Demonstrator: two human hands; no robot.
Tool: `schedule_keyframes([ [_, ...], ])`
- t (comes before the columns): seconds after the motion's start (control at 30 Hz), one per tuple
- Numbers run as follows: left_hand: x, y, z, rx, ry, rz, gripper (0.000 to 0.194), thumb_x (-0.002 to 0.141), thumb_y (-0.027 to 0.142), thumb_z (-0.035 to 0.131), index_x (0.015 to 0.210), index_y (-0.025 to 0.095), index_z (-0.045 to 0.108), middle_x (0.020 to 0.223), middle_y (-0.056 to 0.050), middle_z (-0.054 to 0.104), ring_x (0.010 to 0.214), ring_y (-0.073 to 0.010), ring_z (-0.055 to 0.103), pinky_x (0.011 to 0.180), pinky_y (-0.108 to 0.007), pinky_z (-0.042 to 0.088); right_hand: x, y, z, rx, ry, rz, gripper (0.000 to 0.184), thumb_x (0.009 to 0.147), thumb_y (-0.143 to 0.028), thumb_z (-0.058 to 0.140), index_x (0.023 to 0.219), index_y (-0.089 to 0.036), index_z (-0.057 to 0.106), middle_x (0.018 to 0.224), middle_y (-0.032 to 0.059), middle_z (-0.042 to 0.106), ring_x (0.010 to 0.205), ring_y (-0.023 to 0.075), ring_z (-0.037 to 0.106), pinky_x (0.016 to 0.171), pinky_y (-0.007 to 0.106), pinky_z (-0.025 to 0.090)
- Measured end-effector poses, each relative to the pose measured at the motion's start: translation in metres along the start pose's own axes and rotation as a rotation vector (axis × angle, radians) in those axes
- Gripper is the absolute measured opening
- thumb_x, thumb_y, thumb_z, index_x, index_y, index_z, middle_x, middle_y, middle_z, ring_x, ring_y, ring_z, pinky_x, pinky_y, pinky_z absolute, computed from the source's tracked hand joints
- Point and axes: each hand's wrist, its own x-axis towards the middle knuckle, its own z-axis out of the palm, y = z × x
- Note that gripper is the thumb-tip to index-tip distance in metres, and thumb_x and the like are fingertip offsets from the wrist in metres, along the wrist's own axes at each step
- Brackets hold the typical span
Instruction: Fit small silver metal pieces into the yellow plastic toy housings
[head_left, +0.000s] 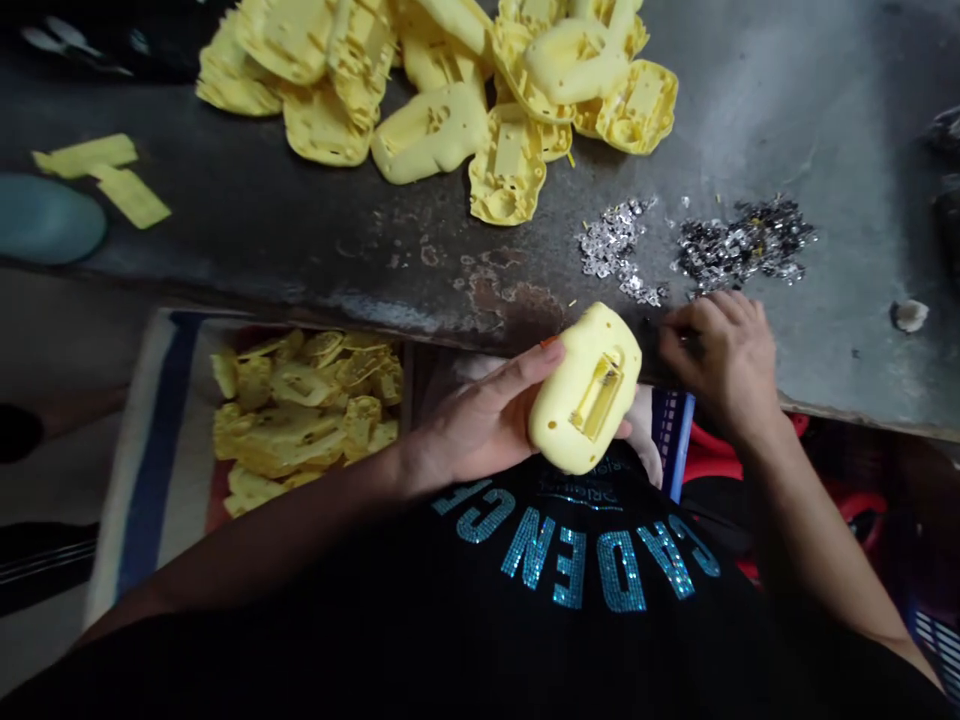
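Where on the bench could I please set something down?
Two patches look mostly bare: left, between the flat yellow pieces and the yellow plastic shells; right, between the small metal pieces and the whitish lump. It is crowded among the shells and by the right hand.

A black top, seemingly short-sleeved, bears sparkling blue block letters.

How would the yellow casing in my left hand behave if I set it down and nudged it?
The yellow casing looks like rigid molded plastic, so it would probably hold its shape. It may be light for its size, since similar shells on the bench show hollow insides. Its rounded, smooth-looking outer face could let it rock or slide.
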Motion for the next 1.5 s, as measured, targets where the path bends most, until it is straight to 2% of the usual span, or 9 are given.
schedule_keyframes([
  [0.1, 0.0, -0.004, -0.001, -0.001, -0.039, -0.057, 0.065, 0.096, 0.061, 0.082, 0.144, 0.017, 0.071, 0.129, -0.017, 0.085, 0.118, -0.0361, 0.082, 0.098, -0.044, 0.066, 0.005, -0.019, -0.023, 0.459, -0.038, 0.031, 0.012, 0.103, -0.025, 0.071, 0.093, -0.026, 0.066, 0.086, -0.0003, 0.069, 0.078, 0.0188, 0.064, 0.073, 0.036, 0.05],
  [0.2, 0.0, -0.007, 0.001, -0.037, -0.08, -0.085, 0.065, 0.098, 0.064, 0.079, 0.144, 0.02, 0.072, 0.131, -0.014, 0.085, 0.111, -0.033, 0.084, 0.093, -0.039, 0.066, 0.012, -0.04, -0.041, 0.66, -0.168, -0.001, 0.013, 0.105, -0.027, 0.073, 0.093, -0.025, 0.068, 0.087, -0.0008, 0.072, 0.075, 0.0164, 0.065, 0.069, 0.033, 0.051],
  [0.47, -0.002, -0.009, 0.003, -0.084, -0.095, -0.054, 0.058, 0.095, 0.054, 0.089, 0.139, 0.02, 0.072, 0.129, -0.011, 0.085, 0.11, -0.0305, 0.084, 0.102, -0.047, 0.067, 0.021, -0.055, -0.045, 0.533, -0.187, -0.044, 0.017, 0.102, -0.031, 0.077, 0.088, -0.026, 0.068, 0.084, 0.0005, 0.073, 0.076, 0.0189, 0.066, 0.073, 0.036, 0.051],
  [0.63, -0.002, -0.013, -0.004, -0.029, -0.045, -0.024, 0.059, 0.093, 0.052, 0.091, 0.142, 0.026, 0.072, 0.135, -0.009, 0.083, 0.114, -0.0289, 0.083, 0.091, -0.036, 0.067, 0.016, -0.063, -0.046, 0.359, -0.165, -0.059, 0.015, 0.102, -0.032, 0.074, 0.089, -0.027, 0.069, 0.085, 0.0027, 0.075, 0.078, 0.0235, 0.068, 0.077, 0.042, 0.047],
  [0.77, 0.0, -0.015, -0.005, -0.04, 0.016, 0.035, 0.049, 0.092, 0.042, 0.095, 0.135, 0.029, 0.076, 0.126, -0.002, 0.085, 0.106, -0.0205, 0.083, 0.092, -0.029, 0.066, 0.011, -0.07, -0.044, 0.175, -0.102, -0.098, 0.015, 0.102, -0.029, 0.073, 0.088, -0.027, 0.068, 0.082, 0.0037, 0.073, 0.078, 0.0255, 0.066, 0.08, 0.045, 0.043],
  [0.93, -0.001, -0.016, -0.003, -0.029, 0.049, 0.065, 0.057, 0.085, 0.039, 0.1, 0.136, 0.033, 0.076, 0.119, 0.002, 0.084, 0.099, -0.0169, 0.082, 0.091, -0.028, 0.067, 0.01, -0.074, -0.044, 0.065, -0.091, -0.13, 0.016, 0.103, -0.026, 0.07, 0.088, -0.027, 0.066, 0.081, 0.0045, 0.071, 0.078, 0.0261, 0.063, 0.078, 0.045, 0.04],
  [1.13, -0.001, -0.018, -0.007, -0.036, 0.051, 0.054, 0.053, 0.087, 0.042, 0.099, 0.134, 0.032, 0.077, 0.119, 0.001, 0.083, 0.101, -0.0176, 0.081, 0.092, -0.029, 0.066, 0.012, -0.074, -0.044, 0.039, -0.113, -0.155, 0.019, 0.105, -0.029, 0.069, 0.086, -0.027, 0.065, 0.08, 0.0035, 0.07, 0.077, 0.0243, 0.061, 0.078, 0.044, 0.04],
  [1.33, 0.0, -0.017, -0.004, -0.061, -0.054, 0.005, 0.051, 0.092, 0.052, 0.093, 0.133, 0.026, 0.076, 0.128, -0.007, 0.083, 0.109, -0.0243, 0.081, 0.088, -0.032, 0.066, 0.016, -0.073, -0.049, 0.062, -0.179, -0.18, 0.018, 0.107, -0.026, 0.064, 0.089, -0.025, 0.065, 0.083, 0.0036, 0.072, 0.076, 0.0234, 0.063, 0.077, 0.043, 0.041],
  [1.5, 0.0, -0.018, -0.006, -0.073, -0.067, 0.011, 0.049, 0.096, 0.052, 0.089, 0.136, 0.027, 0.075, 0.133, -0.007, 0.081, 0.111, -0.0234, 0.08, 0.086, -0.031, 0.066, 0.015, -0.074, -0.047, -0.08, -0.109, -0.267, 0.017, 0.108, -0.026, 0.068, 0.091, -0.024, 0.068, 0.082, 0.0033, 0.072, 0.078, 0.0228, 0.062, 0.077, 0.042, 0.038],
])
